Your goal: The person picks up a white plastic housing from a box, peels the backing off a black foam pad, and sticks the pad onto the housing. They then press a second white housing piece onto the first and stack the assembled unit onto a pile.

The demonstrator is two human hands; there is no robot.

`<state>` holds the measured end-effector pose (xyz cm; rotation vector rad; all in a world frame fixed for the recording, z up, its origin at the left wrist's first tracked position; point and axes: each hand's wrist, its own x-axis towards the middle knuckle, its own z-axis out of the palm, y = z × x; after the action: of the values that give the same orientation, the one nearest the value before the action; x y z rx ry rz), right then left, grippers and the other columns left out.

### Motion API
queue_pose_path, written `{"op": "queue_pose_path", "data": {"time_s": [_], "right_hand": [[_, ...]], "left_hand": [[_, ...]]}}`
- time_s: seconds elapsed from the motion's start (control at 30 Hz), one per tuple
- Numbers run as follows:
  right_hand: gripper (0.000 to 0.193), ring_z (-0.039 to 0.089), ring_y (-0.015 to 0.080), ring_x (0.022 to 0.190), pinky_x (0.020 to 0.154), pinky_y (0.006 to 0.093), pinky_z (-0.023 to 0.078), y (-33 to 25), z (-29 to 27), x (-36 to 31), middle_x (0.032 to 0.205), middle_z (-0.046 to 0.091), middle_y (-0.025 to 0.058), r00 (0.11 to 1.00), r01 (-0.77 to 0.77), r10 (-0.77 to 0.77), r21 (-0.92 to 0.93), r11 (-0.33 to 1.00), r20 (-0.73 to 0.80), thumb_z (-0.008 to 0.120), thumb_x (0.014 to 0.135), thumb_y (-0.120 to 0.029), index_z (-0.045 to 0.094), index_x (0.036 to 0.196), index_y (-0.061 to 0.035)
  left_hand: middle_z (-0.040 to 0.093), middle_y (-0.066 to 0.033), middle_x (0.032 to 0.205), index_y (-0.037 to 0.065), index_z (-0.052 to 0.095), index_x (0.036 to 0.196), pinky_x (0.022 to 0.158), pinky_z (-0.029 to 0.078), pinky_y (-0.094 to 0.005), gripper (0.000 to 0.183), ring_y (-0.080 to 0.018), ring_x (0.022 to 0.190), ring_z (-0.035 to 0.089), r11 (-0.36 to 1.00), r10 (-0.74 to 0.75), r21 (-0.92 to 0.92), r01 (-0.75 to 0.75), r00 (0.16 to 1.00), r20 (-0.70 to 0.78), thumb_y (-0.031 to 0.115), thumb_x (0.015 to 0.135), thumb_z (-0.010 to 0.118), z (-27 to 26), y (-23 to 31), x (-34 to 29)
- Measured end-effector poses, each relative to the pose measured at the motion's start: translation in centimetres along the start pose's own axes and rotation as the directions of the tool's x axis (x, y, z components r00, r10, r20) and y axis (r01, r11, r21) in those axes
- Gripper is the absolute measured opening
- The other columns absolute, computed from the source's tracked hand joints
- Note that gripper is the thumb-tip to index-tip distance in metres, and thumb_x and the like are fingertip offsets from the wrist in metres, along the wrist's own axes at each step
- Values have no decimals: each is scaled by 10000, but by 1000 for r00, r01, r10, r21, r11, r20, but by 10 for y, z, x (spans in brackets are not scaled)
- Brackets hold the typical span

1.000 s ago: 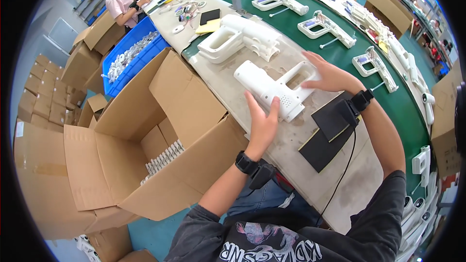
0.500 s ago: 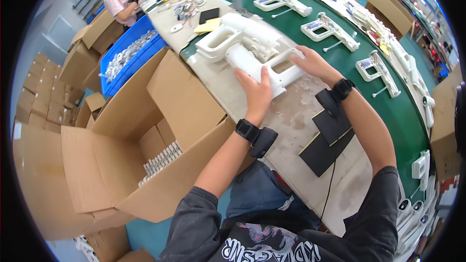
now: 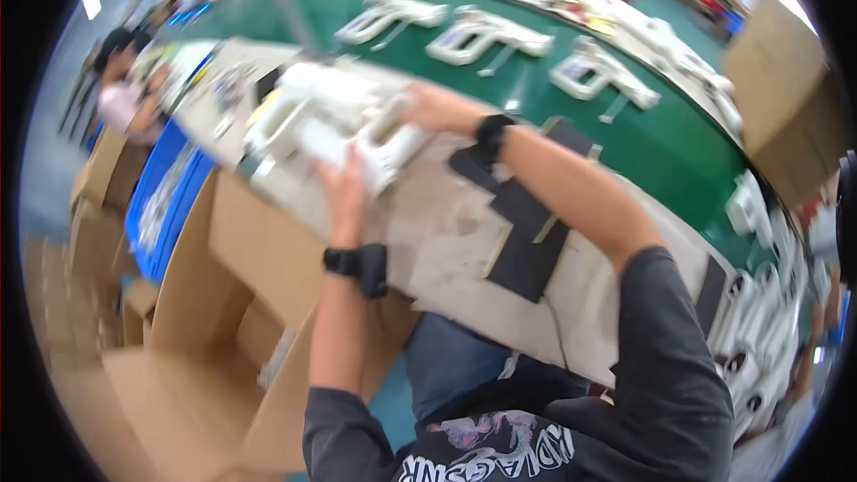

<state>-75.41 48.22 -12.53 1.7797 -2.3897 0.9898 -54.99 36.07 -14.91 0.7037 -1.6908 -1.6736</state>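
Note:
A cluster of white plastic appliance housings (image 3: 314, 141) with loop handles rests at the table's far left part, near the carton. It looks like more than one piece side by side, but blur hides the details. My left hand (image 3: 344, 186) is closed on the near edge, its thumb pointing up against the white plastic. Over the right end, by a loop handle, my right hand (image 3: 436, 110) is closed with its fingers partly hidden. Black bands circle both wrists. Dark flat pads (image 3: 527, 254) lie on the table to the right of the hands.
Half-open white housings (image 3: 489, 36) sit along the green conveyor beyond the table. An open carton (image 3: 268, 236) stands left of me, with a blue bin (image 3: 183, 187) behind it. More white units (image 3: 750, 348) crowd the right side. A person (image 3: 129, 94) sits at far left.
My view has swung right, so the table, conveyor and housings appear farther left. Both hands remain on the white housings. More dark pads show on the table.

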Motion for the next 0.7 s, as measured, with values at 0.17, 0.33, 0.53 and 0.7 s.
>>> {"op": "queue_pose_path", "data": {"time_s": [0.17, 0.33, 0.53, 0.7], "right_hand": [[537, 526, 344, 1298, 1089, 413, 412, -43, -67, -55, 1377, 564, 237, 992, -124, 118, -176, 977, -42, 649, 923, -151, 504, 1410, 23], [460, 592, 282, 1070, 956, 370, 463, -191, -80, -117, 1209, 629, 148, 930, -45, -21, 171, 984, 367, 652, 891, -46, 559, 1340, -21], [425, 592, 344, 990, 871, 362, 488, -250, -2, -148, 1180, 618, 193, 823, 63, -207, 278, 959, 529, 610, 855, 80, 578, 1273, 10], [241, 580, 358, 948, 862, 409, 466, -216, 29, -172, 1081, 629, 176, 885, 213, -255, 149, 966, 389, 600, 838, 106, 652, 1057, 20]], "left_hand": [[275, -307, 1576, -114, 185, 1527, 1227, 170, -409, 888, -382, 1493, 237, 980, -27, 190, 67, 978, -205, 469, 991, 587, -71, 59, -63], [582, -166, 1279, 14, 542, 1313, 1016, 442, -350, 477, -237, 1203, 547, 945, -66, 294, 142, 965, -253, 373, 1002, 583, -284, 86, -88], [667, -92, 1121, 61, 633, 1229, 674, 555, -390, 401, -211, 837, 667, 445, -660, 619, 647, 704, -261, 357, 959, 616, -445, -66, -43], [714, -133, 1083, -9, 678, 1139, 708, 584, -387, 507, -232, 857, 700, 800, -576, 307, 516, 804, 148, 442, 909, 707, -360, -166, -25]]}}
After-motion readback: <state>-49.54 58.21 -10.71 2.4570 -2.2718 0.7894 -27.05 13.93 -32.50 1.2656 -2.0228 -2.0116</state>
